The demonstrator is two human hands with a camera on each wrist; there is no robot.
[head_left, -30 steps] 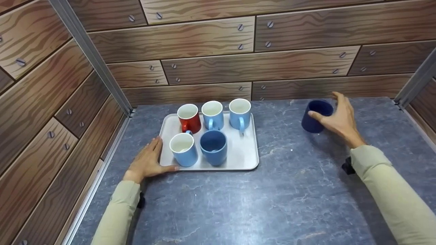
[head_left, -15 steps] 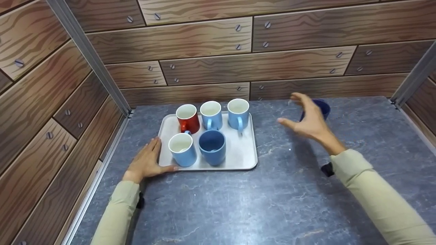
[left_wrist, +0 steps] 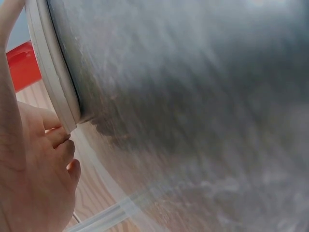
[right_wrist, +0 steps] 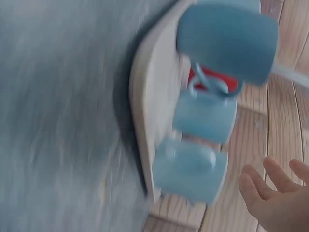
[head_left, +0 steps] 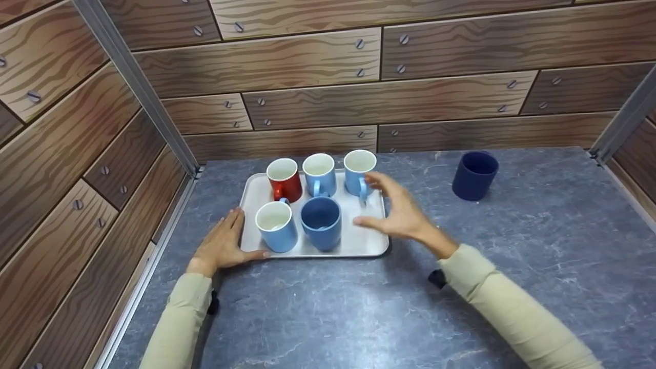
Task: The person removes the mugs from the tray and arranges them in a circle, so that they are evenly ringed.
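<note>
My left hand (head_left: pixel 220 246) rests at the left front corner of a white tray (head_left: pixel 361 245), its thumb along the front edge and fingers along the left side. In the left wrist view its fingertips touch the tray's rim. My right hand (head_left: pixel 405 212) hovers over the tray's right side, fingers spread, holding nothing. Nearest to it are a light blue mug (head_left: pixel 354 180) at the back right and a medium blue mug (head_left: pixel 323 233) at the front. A red mug (head_left: pixel 288 188), another light blue mug (head_left: pixel 321 182) and a front left light blue mug (head_left: pixel 281 236) share the tray.
A navy mug (head_left: pixel 472 182) stands upright by itself on the grey marbled table (head_left: pixel 328 307), at the back right. Plank-patterned walls (head_left: pixel 287 72) enclose the back and left, joined by a metal corner post (head_left: pixel 136 77).
My right hand has let go of the navy mug and swept left to the tray's right side. The navy mug stays on the table. My left hand and the tray have not moved.
</note>
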